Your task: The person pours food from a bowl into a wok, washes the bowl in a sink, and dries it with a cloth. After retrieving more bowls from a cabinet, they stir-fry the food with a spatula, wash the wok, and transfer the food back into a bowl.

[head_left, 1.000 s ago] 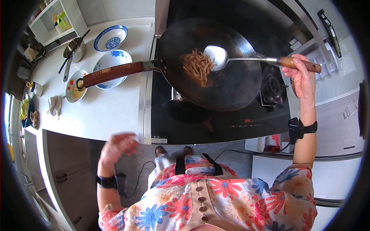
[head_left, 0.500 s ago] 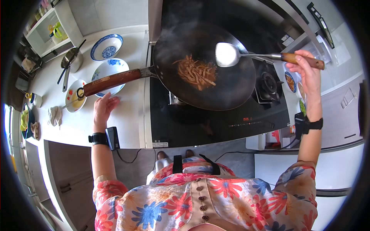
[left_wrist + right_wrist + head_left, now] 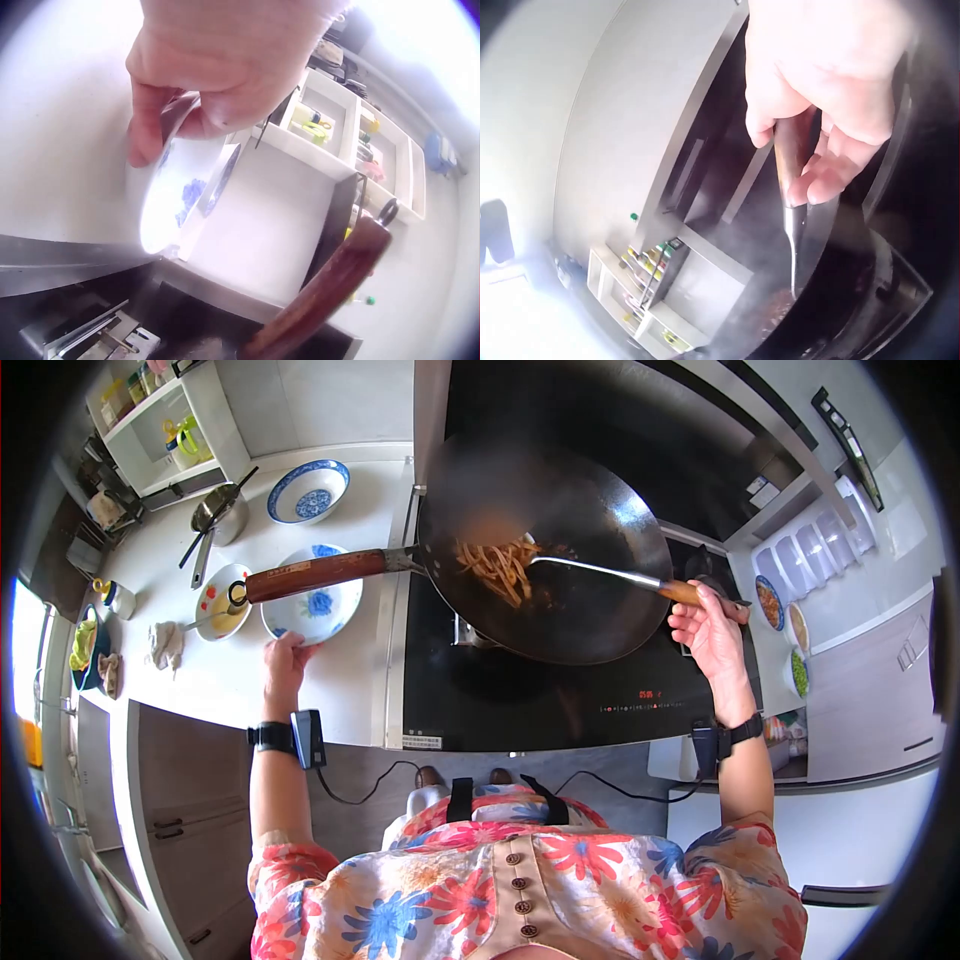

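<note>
A: Which step is this?

B: I'd judge it the gathering of cooked food for dishing out. The browned strips (image 3: 500, 572) lie heaped in the wok (image 3: 600, 615), toward its handle side, and the blade of the metal spatula (image 3: 610, 572) is in among them, mostly hidden.

A: Who has the spatula?

B: The right hand (image 3: 712, 635). Its thumb and fingers are curled round the wooden grip (image 3: 681, 592), near the wok's right edge.

A: And the left hand (image 3: 286, 663)?

B: It pinches the near rim of the blue-flowered dish (image 3: 342, 618), thumb and fingers on either side, as the left wrist view shows.

A: Is the dish lifted off the bench (image 3: 345, 695)?

B: I cannot tell. It is left of the cooktop (image 3: 520, 705), with the wok's long handle (image 3: 320, 573) crossing above it. I see no strips in it.

A: So what does the next move call for?

B: Probably a full scoop, then dish and wok brought close together. The dish would have to slip out from under that handle without knocking it, then be held level by the wok's rim.

A: Anything to watch?

B: Steam blurs the heap, so a scoop could miss some, and loose strips might slide off the blade on the way across.
</note>
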Demonstrator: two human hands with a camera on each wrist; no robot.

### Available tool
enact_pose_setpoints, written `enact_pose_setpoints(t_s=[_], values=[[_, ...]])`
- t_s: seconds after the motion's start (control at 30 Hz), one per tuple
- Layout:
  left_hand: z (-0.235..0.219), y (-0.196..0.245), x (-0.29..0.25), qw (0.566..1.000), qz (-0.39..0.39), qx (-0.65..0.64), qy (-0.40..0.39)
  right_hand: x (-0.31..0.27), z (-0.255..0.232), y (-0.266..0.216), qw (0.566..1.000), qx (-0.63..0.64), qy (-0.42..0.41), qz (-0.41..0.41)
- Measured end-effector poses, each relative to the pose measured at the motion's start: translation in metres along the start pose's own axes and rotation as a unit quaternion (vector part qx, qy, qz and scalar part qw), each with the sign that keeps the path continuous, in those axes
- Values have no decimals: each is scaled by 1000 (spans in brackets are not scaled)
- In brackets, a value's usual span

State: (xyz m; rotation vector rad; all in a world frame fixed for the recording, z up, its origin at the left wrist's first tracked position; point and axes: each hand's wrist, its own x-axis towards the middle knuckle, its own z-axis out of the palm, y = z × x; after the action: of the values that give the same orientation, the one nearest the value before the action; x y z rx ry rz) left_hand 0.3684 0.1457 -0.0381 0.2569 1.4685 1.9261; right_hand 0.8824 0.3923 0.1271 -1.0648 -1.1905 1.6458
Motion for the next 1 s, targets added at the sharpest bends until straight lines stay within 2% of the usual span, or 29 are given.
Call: enact_pose_setpoints(t_s=[0.17, 0.43, 0.5, 0.53, 0.57, 0.63, 0.67, 0.7, 0.77, 0.8, 1.0], values=[[-16, 4, -44, 996, -81, 20, -16, -22, -7, 3, 997, 70, 0, 19], [5, 30, -125, 994, -102, -2, -25, -30, 9, 17, 990, 138, 30, -10], [9, 36, -141, 991, -112, -12, -69, -33, 4, 16, 991, 133, 28, -19], [2, 37, -144, 987, -109, 2, -120, -33, 1, 15, 990, 133, 24, -29], [4, 40, -148, 987, -108, 2, -119, -33, -1, 13, 990, 134, 21, -39], [28, 60, -171, 987, -122, -39, -96, -35, -3, 9, 990, 131, 28, -43], [53, 72, -183, 992, -112, -50, -27, -36, -4, 7, 990, 124, 34, -52], [60, 81, -187, 992, -110, -52, -28, -36, -6, 5, 991, 116, 39, -62], [69, 93, -190, 990, -90, -49, -100, -37, -10, 2, 991, 112, 44, -65], [68, 97, -186, 983, -81, -32, -162, -37, -11, 0, 990, 109, 52, -68], [132, 123, -161, 979, -56, 2, -197, -34, -23, -33, 988, 104, 51, -104]])
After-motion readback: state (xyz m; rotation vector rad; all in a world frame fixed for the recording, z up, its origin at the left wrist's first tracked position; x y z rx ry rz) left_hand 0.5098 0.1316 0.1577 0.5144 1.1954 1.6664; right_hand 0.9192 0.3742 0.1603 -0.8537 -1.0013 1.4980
